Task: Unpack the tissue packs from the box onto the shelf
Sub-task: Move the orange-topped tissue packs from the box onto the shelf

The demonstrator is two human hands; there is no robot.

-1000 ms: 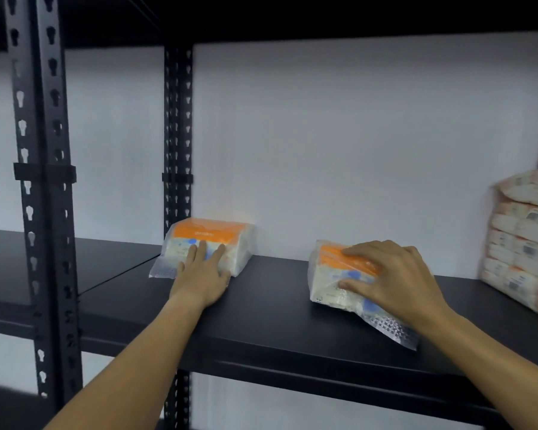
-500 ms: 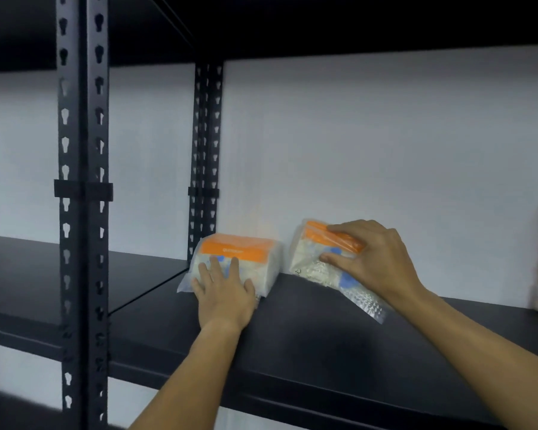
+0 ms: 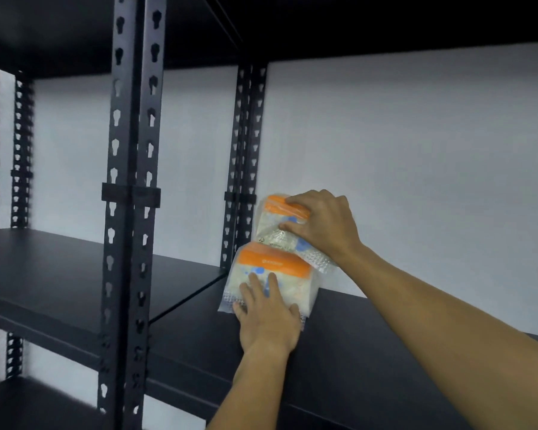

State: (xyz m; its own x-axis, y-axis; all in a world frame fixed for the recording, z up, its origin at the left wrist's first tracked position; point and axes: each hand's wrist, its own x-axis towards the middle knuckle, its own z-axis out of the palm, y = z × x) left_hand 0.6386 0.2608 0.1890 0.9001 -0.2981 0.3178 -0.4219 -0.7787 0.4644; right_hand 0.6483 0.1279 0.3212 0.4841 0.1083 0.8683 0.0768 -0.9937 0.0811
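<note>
Head view: two tissue packs at the left end of a black shelf, one hand on each.

Surface is a matte black shelf board (image 3: 370, 352) in a black slotted-steel rack; front upright post (image 3: 131, 212) left of centre, rear upright post (image 3: 244, 169) at the plain white wall (image 3: 416, 150). Another black board overhead, a neighbouring bay to the left.
Count: 2 packs, 2 hands.
Lower clear-plastic tissue pack with an orange band (image 3: 272, 274) lies on the shelf by the rear post; left hand (image 3: 266, 318) rests flat on it, fingers straight, grip released.
Upper clear-plastic tissue pack, same orange band (image 3: 280, 221), sits tilted above and behind the lower one, touching it; right hand (image 3: 320, 225) grasps it, fingers over the top, thumb on its face.
</note>
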